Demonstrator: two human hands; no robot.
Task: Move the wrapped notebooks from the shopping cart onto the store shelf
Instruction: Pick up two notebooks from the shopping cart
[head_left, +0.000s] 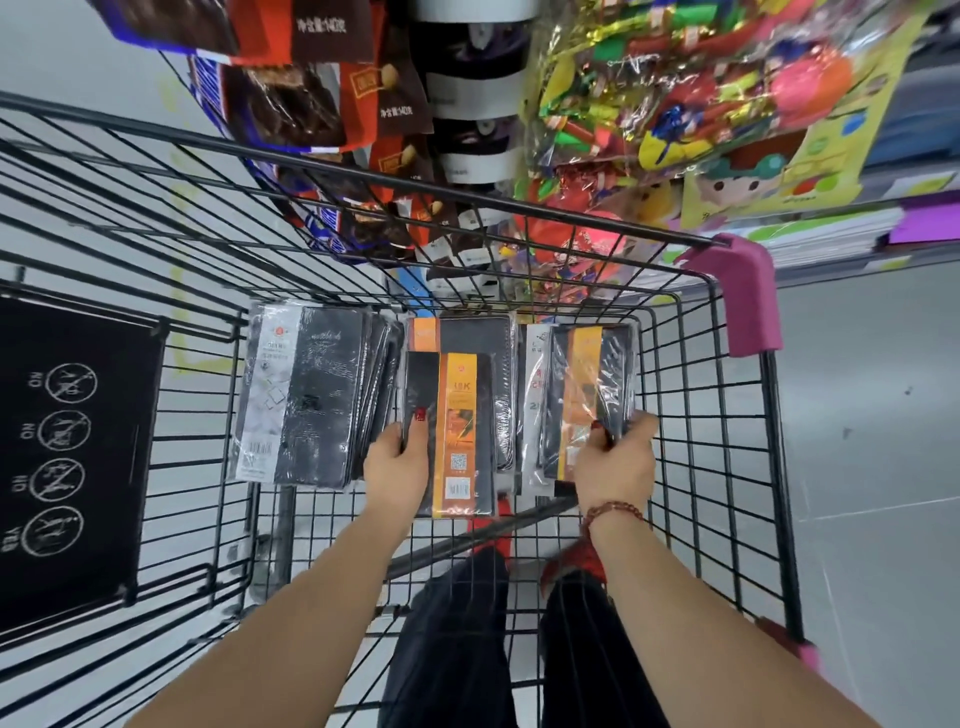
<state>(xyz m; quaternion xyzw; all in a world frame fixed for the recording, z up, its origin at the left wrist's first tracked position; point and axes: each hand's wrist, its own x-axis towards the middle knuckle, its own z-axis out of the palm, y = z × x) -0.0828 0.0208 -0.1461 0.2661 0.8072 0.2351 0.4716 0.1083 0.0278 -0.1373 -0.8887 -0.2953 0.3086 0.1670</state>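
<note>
Forearms, two, bare, reaching from the bottom of the view down into the wire shopping cart (675, 395); dark trousers and red shoes show through the cart floor beneath them.

Left hand (397, 462): closed on the near left edge of the middle notebook (457, 431), thumb with a red nail on top of the wrapper, fingers tucked under. This notebook is black with an orange band and lies on a second orange-banded one at the middle of the cart floor.

Right hand (615, 460): beaded bracelet (613, 512) at the wrist; fingers curled around the near right edge of the right-hand notebook stack (582, 395), which sits tilted against the cart's right wall.

Left-hand notebook stack (306, 395): black with grey-white bands, clear wrap, lying flat in the cart to the left of the middle notebook, untouched.

Black placard (67, 441) with circled pictograms: fixed on the cart's left side.

Pink corner guard (743, 296): on the cart's far right corner.

Beyond the cart's far rim: hanging chocolate snack packs (311, 104), cellophane toy bags (701, 93), and a store shelf (831, 244) with stacked paper goods at the right.
</note>
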